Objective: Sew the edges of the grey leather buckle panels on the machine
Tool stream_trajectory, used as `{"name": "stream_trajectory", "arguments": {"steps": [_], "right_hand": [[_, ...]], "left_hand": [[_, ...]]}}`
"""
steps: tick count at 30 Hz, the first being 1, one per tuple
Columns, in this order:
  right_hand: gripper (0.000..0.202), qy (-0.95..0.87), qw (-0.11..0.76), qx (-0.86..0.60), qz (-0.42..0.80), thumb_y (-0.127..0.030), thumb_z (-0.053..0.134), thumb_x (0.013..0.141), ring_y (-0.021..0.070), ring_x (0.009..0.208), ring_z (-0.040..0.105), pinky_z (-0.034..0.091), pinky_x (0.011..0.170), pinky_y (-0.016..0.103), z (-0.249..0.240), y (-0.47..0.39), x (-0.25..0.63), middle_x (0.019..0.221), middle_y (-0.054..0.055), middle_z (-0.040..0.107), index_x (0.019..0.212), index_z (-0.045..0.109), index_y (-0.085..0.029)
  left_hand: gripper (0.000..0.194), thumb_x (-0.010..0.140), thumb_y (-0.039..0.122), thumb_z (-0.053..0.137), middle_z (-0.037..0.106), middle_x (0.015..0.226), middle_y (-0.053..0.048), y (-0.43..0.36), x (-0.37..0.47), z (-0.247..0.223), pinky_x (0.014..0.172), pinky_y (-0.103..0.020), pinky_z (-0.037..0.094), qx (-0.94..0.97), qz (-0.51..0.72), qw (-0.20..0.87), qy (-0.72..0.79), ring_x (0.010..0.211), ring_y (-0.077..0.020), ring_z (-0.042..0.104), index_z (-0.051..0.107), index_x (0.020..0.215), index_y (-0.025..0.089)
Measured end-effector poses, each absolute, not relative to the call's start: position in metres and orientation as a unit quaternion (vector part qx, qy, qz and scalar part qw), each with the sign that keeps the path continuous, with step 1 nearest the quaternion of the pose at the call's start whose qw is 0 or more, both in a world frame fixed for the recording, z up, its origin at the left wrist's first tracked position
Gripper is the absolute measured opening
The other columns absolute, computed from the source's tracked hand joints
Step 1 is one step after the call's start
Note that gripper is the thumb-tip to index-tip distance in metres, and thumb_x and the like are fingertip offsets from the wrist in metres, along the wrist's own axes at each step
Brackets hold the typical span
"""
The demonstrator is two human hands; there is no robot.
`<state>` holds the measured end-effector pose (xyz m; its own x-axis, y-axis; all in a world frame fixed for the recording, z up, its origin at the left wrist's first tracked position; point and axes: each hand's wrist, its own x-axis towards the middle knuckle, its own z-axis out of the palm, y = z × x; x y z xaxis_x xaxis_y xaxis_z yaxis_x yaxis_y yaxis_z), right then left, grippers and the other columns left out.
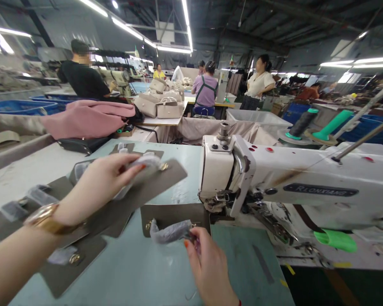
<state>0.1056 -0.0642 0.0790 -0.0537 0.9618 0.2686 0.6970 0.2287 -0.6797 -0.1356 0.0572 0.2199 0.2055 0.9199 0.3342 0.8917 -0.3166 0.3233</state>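
My left hand (pixel 118 174) is closed on the plastic-wrapped handle (pixel 150 160) of a taupe bag panel (pixel 166 178), which is raised at a tilt over other panels. A second bag panel (pixel 145 212) lies flat beside the sewing machine's needle area, with a wrapped handle (pixel 170 233) and gold fittings. At the right end of that handle, my right hand (pixel 209 263) has thumb and fingers pinched together. Something small, dark and purple shows between them, too hidden to name. Several similar panels (pixel 73 265) with wrapped handles overlap at the left, partly behind my left arm.
A white sewing machine (pixel 293 178) fills the right side, with green and black thread spools (pixel 332 125) behind. Pink material (pixel 89 117) lies on a black item at the back left. Beige bags (pixel 147 105), a clear bin (pixel 258 118) and several people stand beyond.
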Motion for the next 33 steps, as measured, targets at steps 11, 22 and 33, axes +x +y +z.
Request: {"name": "stream_trajectory", "arguments": {"steps": [11,22,33], "right_hand": [[0.032,-0.6,0.409,-0.645,0.24,-0.038,0.044,0.095,0.0168,0.07,0.064,0.049,0.064,0.022,0.023,-0.081,0.188,0.076,0.006,0.067,0.082,0.064,-0.017],[0.039,-0.613,0.393,-0.618,0.295,-0.037,0.042,0.097,0.0136,0.056,0.053,0.034,0.052,0.022,0.031,-0.05,0.141,0.062,0.002,0.061,0.071,0.061,-0.016],[0.043,-0.554,0.426,-0.62,0.358,-0.04,0.043,0.094,0.0092,0.051,0.033,0.022,0.047,0.023,0.036,-0.054,0.137,0.053,-0.005,0.035,0.057,0.042,-0.017]], "left_hand": [[0.044,0.088,0.022,0.053,0.069,0.108,0.001,-0.058,-0.063,0.093,0.086,-0.02,0.054,0.923,0.225,0.143,0.279,0.1,-0.014,0.064,0.046,0.129,0.034],[0.077,0.075,0.064,0.059,0.046,0.14,-0.013,0.019,-0.047,0.029,0.108,-0.058,0.026,0.886,0.216,-0.071,0.403,0.13,-0.0383,0.037,0.04,0.139,0.027],[0.054,0.082,0.057,0.053,0.066,0.117,-0.003,0.029,-0.052,0.053,0.094,-0.044,0.039,0.926,0.133,-0.049,0.35,0.113,-0.0299,0.052,0.051,0.129,0.031]]}}
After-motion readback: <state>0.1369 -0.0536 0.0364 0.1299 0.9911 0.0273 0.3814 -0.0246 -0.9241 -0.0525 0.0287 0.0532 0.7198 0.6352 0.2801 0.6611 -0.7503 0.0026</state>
